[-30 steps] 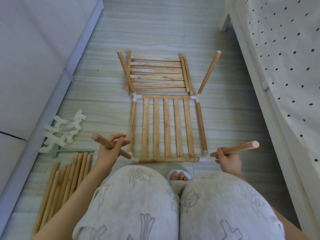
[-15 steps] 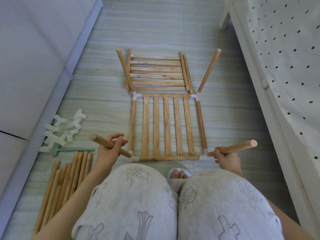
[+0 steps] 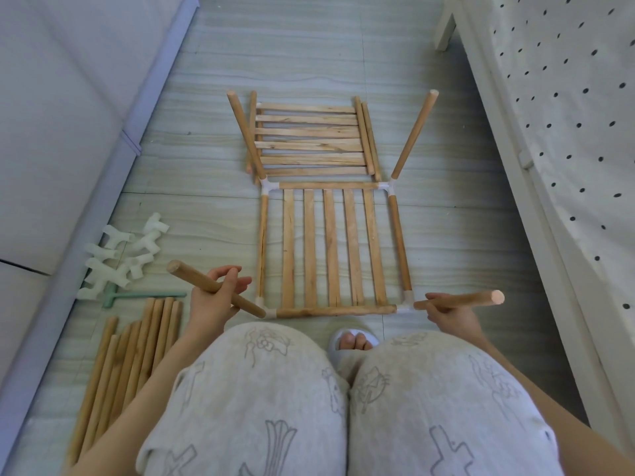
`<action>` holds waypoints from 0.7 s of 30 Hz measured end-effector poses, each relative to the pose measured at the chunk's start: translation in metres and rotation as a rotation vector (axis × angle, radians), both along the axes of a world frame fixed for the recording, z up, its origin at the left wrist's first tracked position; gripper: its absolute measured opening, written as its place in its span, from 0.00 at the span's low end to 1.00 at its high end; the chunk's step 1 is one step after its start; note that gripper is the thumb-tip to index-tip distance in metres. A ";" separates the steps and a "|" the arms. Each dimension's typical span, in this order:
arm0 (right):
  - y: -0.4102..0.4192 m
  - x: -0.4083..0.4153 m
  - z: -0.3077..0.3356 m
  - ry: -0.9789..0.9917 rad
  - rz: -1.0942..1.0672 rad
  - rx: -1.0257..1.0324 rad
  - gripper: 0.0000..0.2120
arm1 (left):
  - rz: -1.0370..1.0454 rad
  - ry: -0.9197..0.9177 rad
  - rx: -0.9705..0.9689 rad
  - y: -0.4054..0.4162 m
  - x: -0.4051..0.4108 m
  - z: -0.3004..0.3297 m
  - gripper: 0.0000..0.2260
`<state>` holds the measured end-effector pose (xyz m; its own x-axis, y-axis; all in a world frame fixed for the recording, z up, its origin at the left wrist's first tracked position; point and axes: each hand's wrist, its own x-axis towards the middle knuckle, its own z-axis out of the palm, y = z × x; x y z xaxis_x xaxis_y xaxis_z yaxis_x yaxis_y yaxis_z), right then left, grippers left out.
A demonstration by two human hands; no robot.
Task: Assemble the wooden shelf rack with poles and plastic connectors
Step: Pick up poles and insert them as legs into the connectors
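A slatted wooden shelf panel (image 3: 331, 249) lies flat on the floor with white plastic connectors at its corners. Two poles stand up from the far corners, the left pole (image 3: 245, 134) and the right pole (image 3: 414, 134). My left hand (image 3: 214, 297) grips a pole (image 3: 213, 286) whose lower end sits at the near left connector (image 3: 269, 312). My right hand (image 3: 446, 312) holds another pole (image 3: 458, 300) whose inner end meets the near right connector (image 3: 405, 305). Both near poles lean outwards.
A second slatted panel (image 3: 311, 140) lies beyond the first. Several spare poles (image 3: 130, 352) lie at the left, next to loose white connectors (image 3: 118, 257) and a green mallet (image 3: 137, 297). A grey sofa base (image 3: 51, 132) bounds the left, a dotted bed (image 3: 567, 132) the right.
Both hands keep their hold on the near poles. The view has shifted slightly; the poles stay at about the same lean.
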<state>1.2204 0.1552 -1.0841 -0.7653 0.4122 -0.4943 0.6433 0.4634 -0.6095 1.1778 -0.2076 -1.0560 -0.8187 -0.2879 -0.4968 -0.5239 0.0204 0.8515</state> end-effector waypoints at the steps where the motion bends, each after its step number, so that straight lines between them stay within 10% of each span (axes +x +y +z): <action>1: -0.001 0.002 -0.001 0.001 -0.002 0.014 0.13 | 0.028 0.015 0.011 -0.001 0.000 0.000 0.10; 21: -0.007 -0.007 -0.009 -0.001 -0.018 0.070 0.12 | -0.390 0.128 -0.278 0.000 0.006 -0.017 0.04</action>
<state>1.2137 0.1483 -1.0928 -0.7570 0.4599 -0.4642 0.6525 0.4934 -0.5752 1.1842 -0.2080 -1.0729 -0.9412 -0.0555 -0.3333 -0.3239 0.4292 0.8431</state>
